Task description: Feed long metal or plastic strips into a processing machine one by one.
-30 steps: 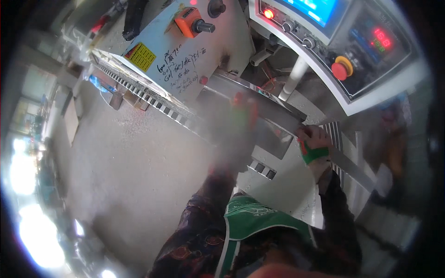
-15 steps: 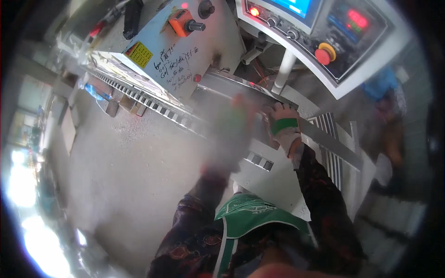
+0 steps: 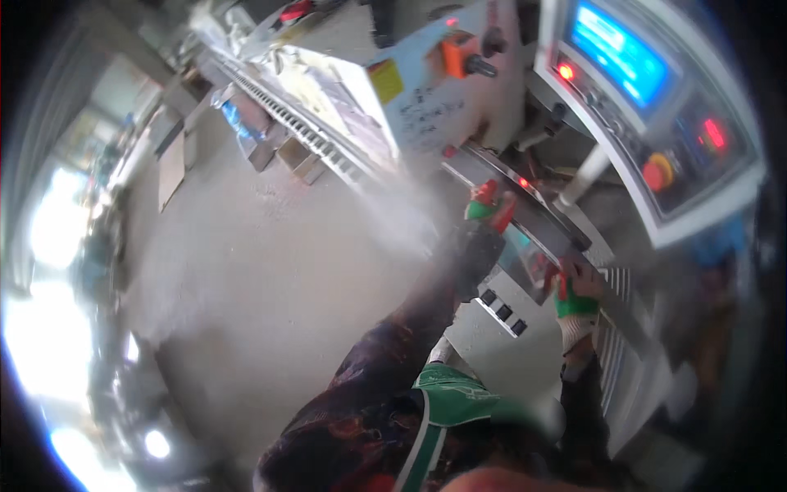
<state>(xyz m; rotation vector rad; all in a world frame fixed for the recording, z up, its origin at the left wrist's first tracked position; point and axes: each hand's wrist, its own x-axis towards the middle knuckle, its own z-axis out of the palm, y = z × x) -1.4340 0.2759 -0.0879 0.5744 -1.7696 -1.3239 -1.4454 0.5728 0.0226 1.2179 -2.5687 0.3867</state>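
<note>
My left hand [image 3: 485, 211], in a glove with green and red tips, is blurred by motion and reaches up to the long dark metal bar [image 3: 537, 215] that runs slantwise across the front of the machine. Its grip cannot be made out. My right hand [image 3: 574, 297], in a green and white glove, is lower right along the same bar with its fingers curled over the bar's edge. Both patterned dark sleeves come up from the lower edge. A green cap brim [image 3: 459, 402] shows below them.
A white control panel [image 3: 656, 107] with a blue screen, a red lamp and a red round button hangs at the upper right. A white machine housing [image 3: 426, 98] with an orange knob stands above a toothed rail [image 3: 303, 135]. Grey concrete floor [image 3: 270, 271] spreads left.
The view has swung, so the machine sits higher and further right. My left hand stays blurred at the bar. My right hand now sits lower in the picture, still on the bar.
</note>
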